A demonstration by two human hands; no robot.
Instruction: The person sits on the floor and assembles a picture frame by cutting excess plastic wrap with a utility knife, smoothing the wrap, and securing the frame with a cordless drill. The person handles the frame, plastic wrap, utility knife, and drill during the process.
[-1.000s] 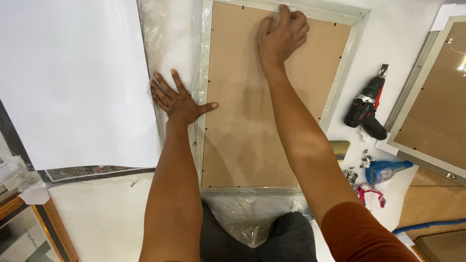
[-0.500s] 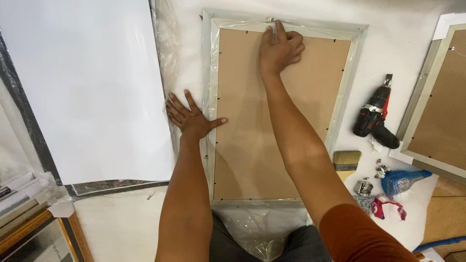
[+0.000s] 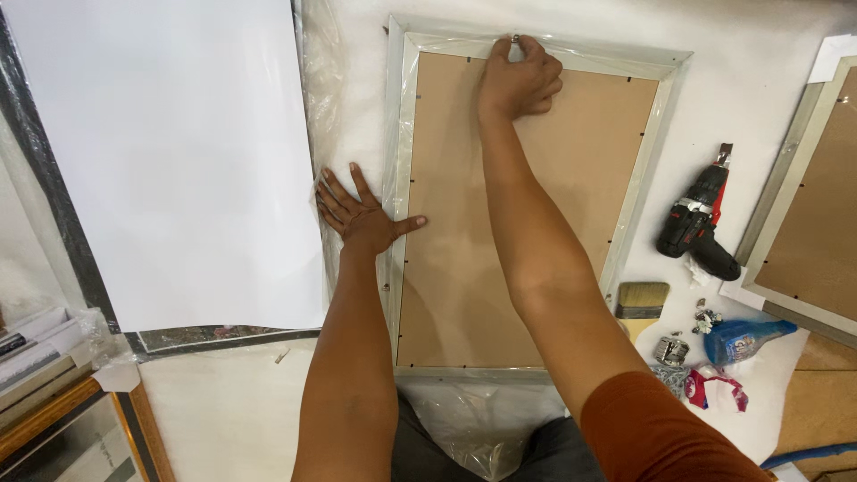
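Note:
A picture frame [image 3: 400, 134] lies face down on white padding, its brown backing board [image 3: 553, 170] facing up and clear plastic wrap along its silver edges. My left hand [image 3: 361, 214] rests flat with spread fingers on the frame's left edge. My right hand [image 3: 520, 78] is at the top edge, fingers curled, pinching a small metal piece [image 3: 515, 41] against the frame's top rail.
A large white sheet [image 3: 170, 152] lies to the left. Right of the frame are a black and red cordless drill [image 3: 698, 223], a paintbrush [image 3: 641, 302], a blue spray bottle [image 3: 743, 337], small metal hardware [image 3: 671, 350] and another face-down frame [image 3: 817, 223]. More frames [image 3: 62, 411] stack at bottom left.
My right hand has moved from lying on the backing board up to the top rail and closed its fingers on a small metal piece. My left hand stays on the left edge.

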